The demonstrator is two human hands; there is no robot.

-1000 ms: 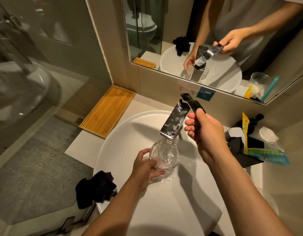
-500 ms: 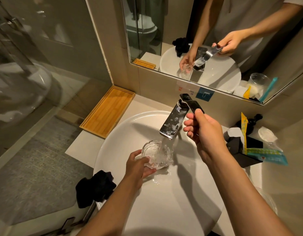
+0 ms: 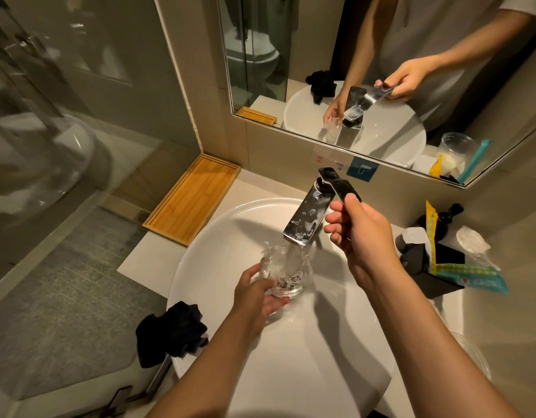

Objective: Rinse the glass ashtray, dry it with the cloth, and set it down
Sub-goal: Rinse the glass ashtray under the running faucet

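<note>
A clear glass ashtray point(image 3: 286, 274) is tilted under the chrome faucet point(image 3: 305, 220), and running water splashes into and over it. My left hand point(image 3: 256, 292) grips it by its near rim above the white basin point(image 3: 218, 236). My right hand point(image 3: 358, 233) is closed on the faucet's black lever handle point(image 3: 340, 185), thumb on top. A black cloth point(image 3: 170, 333) lies bunched on the basin's left rim, apart from both hands.
A bamboo tray point(image 3: 194, 200) sits on the counter at the back left. A black holder with packets point(image 3: 435, 263) and a plastic-wrapped cup point(image 3: 471, 241) stand to the right. A mirror point(image 3: 381, 70) hangs behind the faucet; a glass shower wall is at left.
My left hand has kept the ashtray under the stream, shifting it slightly left and then tilting it, so water now splashes up over its rim. My right hand stays on the lever.
</note>
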